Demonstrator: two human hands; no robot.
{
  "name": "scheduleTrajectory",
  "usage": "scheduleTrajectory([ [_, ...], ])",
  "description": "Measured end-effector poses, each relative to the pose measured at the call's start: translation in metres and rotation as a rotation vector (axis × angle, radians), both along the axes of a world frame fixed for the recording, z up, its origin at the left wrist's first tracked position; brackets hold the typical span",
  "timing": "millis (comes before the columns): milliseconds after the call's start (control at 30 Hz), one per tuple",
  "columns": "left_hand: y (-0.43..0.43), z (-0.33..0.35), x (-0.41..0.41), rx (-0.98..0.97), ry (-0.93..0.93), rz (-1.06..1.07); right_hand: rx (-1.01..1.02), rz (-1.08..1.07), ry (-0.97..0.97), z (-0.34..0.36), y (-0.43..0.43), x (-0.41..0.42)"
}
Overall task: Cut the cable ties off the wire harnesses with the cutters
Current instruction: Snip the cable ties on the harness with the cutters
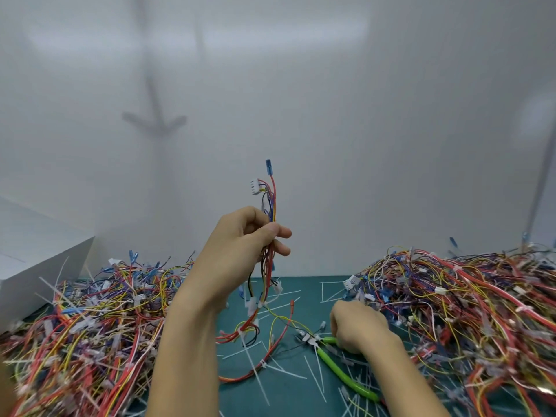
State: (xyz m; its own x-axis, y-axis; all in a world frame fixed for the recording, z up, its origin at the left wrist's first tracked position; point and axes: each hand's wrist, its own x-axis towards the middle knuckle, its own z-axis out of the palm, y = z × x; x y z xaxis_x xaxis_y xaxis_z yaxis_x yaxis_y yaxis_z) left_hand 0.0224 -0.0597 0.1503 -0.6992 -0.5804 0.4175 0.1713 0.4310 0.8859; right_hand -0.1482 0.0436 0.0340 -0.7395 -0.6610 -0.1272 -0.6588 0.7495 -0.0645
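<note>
the left grip [240, 245] is closed around a wire harness [270, 212], fingers and thumb curled on the bundle and holding it upright above the worktop [304, 282], its connectors at the top and its loose ends trailing down to the green surface. white cable ties [252, 305] show on the hanging lower part, so this harness looks not yet finished. the right grip [358, 326] is low on the worktop with fingers curled over one green handle of the cutters [340, 371], which lie flat; whether it has actually closed on the handle cannot be told. snipped ties [288, 374] litter the surface between the hands, a sign that a good many have already been cut. a heap of harnesses [75, 326] sits to the left and another heap [466, 311] to the right; which is finished and which is waiting cannot be told, though on this showing plenty of work appears to remain. a white box [30, 266] stands at far left.
</note>
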Motion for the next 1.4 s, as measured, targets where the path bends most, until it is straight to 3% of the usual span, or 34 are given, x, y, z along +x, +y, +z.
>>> scheduleTrajectory([
  [133, 0.003, 0.000, 0.000, -0.006, -0.028, -0.023, 0.044, 0.024, -0.083, -0.003, 0.001, -0.001],
  [267, 0.005, 0.001, -0.001, -0.012, -0.010, -0.021, -0.058, 0.052, -0.074, 0.008, -0.002, -0.001],
  [567, 0.003, 0.000, 0.002, 0.036, 0.026, 0.020, -0.840, -0.097, 0.178, 0.063, 0.013, 0.011],
  [767, -0.002, 0.002, 0.002, 0.028, 0.008, 0.134, -1.223, -0.143, 0.135, 0.083, 0.028, 0.016],
  [1067, 0.000, 0.013, 0.011, 0.145, 0.045, 0.185, -1.225, -0.072, 0.240, 0.092, 0.031, 0.025],
  [1267, 0.000, 0.009, 0.006, 0.024, -0.007, 0.306, -1.287, 0.001, 0.133, 0.093, 0.031, 0.029],
  [1400, 0.008, 0.006, -0.004, 0.028, -0.033, 0.239, -1.366, 0.072, -0.088, 0.095, 0.026, 0.031],
])
